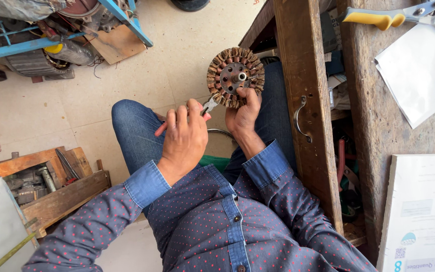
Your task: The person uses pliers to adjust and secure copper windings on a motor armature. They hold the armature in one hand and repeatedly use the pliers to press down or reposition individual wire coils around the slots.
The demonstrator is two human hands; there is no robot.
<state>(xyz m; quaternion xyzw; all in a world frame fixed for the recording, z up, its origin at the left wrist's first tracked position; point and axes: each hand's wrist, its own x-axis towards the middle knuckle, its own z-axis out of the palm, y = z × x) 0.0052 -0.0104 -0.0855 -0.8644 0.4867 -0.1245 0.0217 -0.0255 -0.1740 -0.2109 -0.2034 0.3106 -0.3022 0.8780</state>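
A round motor stator (235, 76) wound with copper wire is held above the person's lap, beside the edge of the wooden table (378, 126). It is gripped at its lower rim by the right hand (244, 115), the fingers curled over the windings and the thumb pressed to the face. A pair of red-handled pliers (205, 110) is clasped in the left hand (185, 137), fingers closed round the handles, and its metal tip is set against the lower left edge of the windings. On the table, yellow-handled snips (393, 16) are seen lying by a white sheet (419, 70). A wooden tool crate (41, 181) stands on the tiled floor at the left.
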